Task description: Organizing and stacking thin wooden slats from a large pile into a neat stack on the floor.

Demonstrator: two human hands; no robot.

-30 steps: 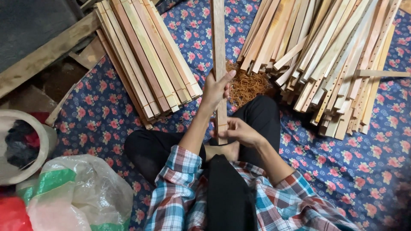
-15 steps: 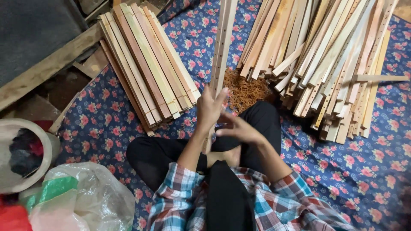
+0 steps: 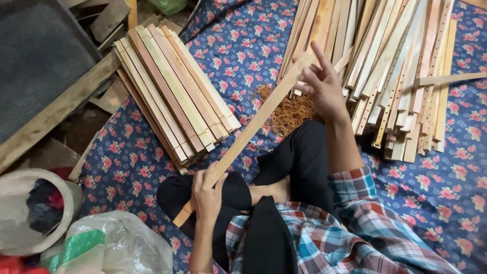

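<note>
Hands on 1 long wooden slat, held slantwise over the lap.

L hand (image 3: 207, 189) wraps its fingers round the wooden slat (image 3: 253, 127) near the lower end; R hand (image 3: 324, 89) touches the upper end w/ fingers spread & half-curled, not a full grip. Slat runs diagonally from beside the L knee up to the R hand, above crossed legs in black trousers (image 3: 299, 152). Neat stack of slats (image 3: 175, 96) lies to the L on a blue flowered cloth (image 3: 436, 177); a looser, bigger heap of slats (image 3: 390, 76) lies to the R. Pile of brown rubber bands (image 3: 286, 109) sits btw the 2 heaps, under the slat. Clear plastic bag (image 3: 116, 248) & a pale bucket (image 3: 30, 213) at bottom L.
</note>
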